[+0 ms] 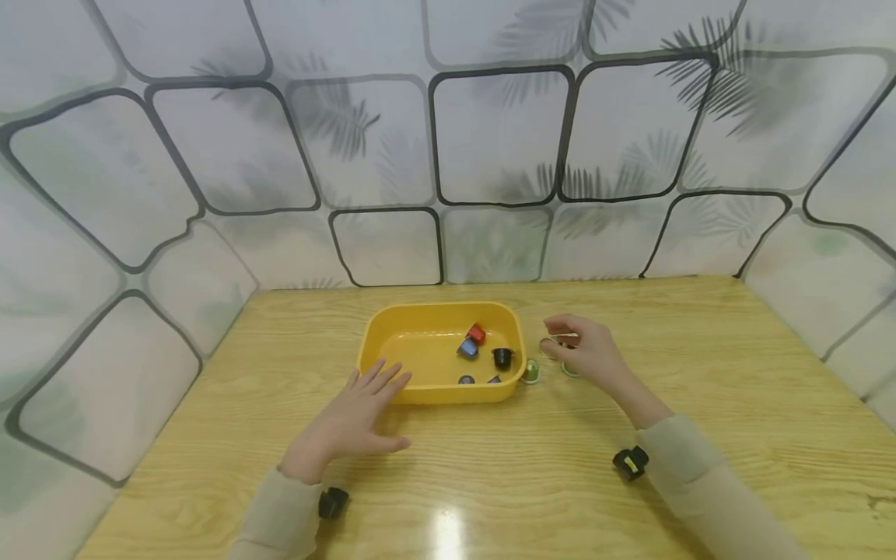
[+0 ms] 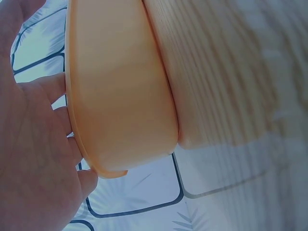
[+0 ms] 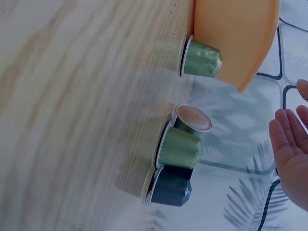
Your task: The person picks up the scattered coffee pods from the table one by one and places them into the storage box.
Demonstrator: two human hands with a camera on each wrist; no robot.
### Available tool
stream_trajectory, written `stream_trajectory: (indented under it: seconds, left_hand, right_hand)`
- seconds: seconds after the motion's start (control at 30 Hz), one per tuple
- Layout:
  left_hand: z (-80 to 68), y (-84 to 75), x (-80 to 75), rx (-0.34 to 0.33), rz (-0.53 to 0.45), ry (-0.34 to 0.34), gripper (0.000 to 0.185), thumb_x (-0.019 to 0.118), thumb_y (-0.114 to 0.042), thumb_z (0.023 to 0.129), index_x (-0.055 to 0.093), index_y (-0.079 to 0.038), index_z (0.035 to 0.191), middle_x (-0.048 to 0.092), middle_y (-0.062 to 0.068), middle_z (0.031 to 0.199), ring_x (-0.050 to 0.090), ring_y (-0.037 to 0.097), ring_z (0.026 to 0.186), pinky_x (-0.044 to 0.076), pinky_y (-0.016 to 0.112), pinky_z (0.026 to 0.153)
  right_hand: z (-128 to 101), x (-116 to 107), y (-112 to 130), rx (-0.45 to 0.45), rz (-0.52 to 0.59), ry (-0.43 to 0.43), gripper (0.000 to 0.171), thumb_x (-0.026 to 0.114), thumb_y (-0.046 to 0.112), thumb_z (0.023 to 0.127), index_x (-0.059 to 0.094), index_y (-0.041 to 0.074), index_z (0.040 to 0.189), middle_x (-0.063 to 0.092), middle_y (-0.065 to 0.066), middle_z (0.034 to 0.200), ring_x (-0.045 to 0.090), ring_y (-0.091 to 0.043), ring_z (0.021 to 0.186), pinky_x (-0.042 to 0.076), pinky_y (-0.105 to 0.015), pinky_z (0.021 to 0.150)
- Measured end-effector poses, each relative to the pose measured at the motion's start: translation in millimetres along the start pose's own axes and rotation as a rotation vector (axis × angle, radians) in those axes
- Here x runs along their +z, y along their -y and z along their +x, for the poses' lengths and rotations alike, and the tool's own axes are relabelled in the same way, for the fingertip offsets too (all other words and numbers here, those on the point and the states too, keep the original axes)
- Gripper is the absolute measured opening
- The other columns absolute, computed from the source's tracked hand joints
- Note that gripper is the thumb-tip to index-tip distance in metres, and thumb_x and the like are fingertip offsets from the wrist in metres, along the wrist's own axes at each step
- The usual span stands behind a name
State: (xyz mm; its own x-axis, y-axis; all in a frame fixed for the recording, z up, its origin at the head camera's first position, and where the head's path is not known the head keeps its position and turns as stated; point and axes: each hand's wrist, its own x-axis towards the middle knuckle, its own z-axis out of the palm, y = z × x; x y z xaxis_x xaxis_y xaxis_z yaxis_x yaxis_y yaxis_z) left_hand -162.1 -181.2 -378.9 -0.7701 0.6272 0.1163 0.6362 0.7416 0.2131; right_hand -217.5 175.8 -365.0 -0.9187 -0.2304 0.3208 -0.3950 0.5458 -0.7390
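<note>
A yellow tub (image 1: 420, 393) stands mid-table and holds a red capsule (image 1: 477, 334), a blue one (image 1: 467, 348), a black one (image 1: 501, 358) and others. My left hand (image 1: 360, 408) lies flat with straight fingers against the tub's near left wall; the left wrist view shows its fingers (image 2: 36, 144) at the tub's (image 2: 120, 86) rim. My right hand (image 1: 581, 346) hovers, loosely curled and holding nothing, over capsules right of the tub. The right wrist view shows a green capsule (image 3: 202, 58) beside the tub, then a brown-topped one (image 3: 192, 119), another green one (image 3: 179, 147) and a dark one (image 3: 168, 187). My fingers (image 3: 291, 154) are apart from them.
The wooden table (image 1: 735, 365) is boxed in by patterned walls (image 1: 490, 155) at the back and on both sides. One green capsule (image 1: 530, 371) sits against the tub's right corner.
</note>
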Motion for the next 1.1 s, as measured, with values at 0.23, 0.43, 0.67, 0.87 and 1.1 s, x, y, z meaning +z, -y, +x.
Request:
stream_trajectory:
  seconds: [0.23, 0.43, 0.67, 0.87, 1.1]
  left_hand:
    - [-0.3, -1.0, -0.6, 0.0, -0.007, -0.005, 0.086, 0.062, -0.051, 0.073, 0.028, -0.006, 0.138, 0.023, 0.015, 0.143, 0.012, 0.036, 0.13, 0.011, 0.06, 0.098]
    - [-0.6, -0.3, -1.0, -0.008, -0.009, -0.003, 0.087, 0.062, -0.052, 0.073, 0.028, -0.006, 0.139, 0.023, 0.015, 0.143, 0.011, 0.036, 0.13, 0.011, 0.06, 0.098]
    - [-0.2, 0.1, -1.2, 0.0, -0.005, 0.0, 0.087, 0.061, -0.053, 0.074, 0.028, -0.006, 0.139, 0.024, 0.015, 0.142, 0.011, 0.036, 0.13, 0.011, 0.06, 0.098]
    - [0.1, 0.3, -0.8, -0.003, -0.005, 0.005, 0.087, 0.061, -0.053, 0.074, 0.027, -0.006, 0.139, 0.023, 0.014, 0.143, 0.011, 0.036, 0.13, 0.011, 0.06, 0.098]
    - [0.3, 0.2, -0.3, -0.007, -0.012, 0.005, 0.087, 0.062, -0.052, 0.074, 0.027, -0.007, 0.139, 0.023, 0.014, 0.143, 0.011, 0.035, 0.131, 0.01, 0.059, 0.099]
  right_hand:
    - [-4, -8, -4, 0.024, -0.03, -0.005, 0.037, 0.066, 0.01, 0.079, 0.056, -0.003, 0.112, 0.058, -0.02, 0.105, 0.057, -0.032, 0.095, 0.048, -0.034, 0.078]
    - [-5, -12, -8, 0.025, -0.052, -0.006, 0.037, 0.066, 0.009, 0.079, 0.056, -0.002, 0.113, 0.058, -0.02, 0.104, 0.058, -0.03, 0.093, 0.048, -0.032, 0.077]
    - [-6, -12, -13, 0.016, -0.07, 0.001, 0.036, 0.065, 0.008, 0.08, 0.056, -0.003, 0.113, 0.058, -0.022, 0.104, 0.059, -0.031, 0.092, 0.049, -0.034, 0.076]
    - [-7, -12, -16, 0.019, -0.104, 0.008, 0.035, 0.065, 0.008, 0.079, 0.056, -0.004, 0.111, 0.058, -0.023, 0.104, 0.058, -0.033, 0.091, 0.049, -0.036, 0.076]
    - [-6, -12, -19, 0.015, -0.153, 0.028, 0.033, 0.065, 0.006, 0.079, 0.057, -0.005, 0.109, 0.058, -0.022, 0.104, 0.057, -0.033, 0.093, 0.048, -0.038, 0.078]
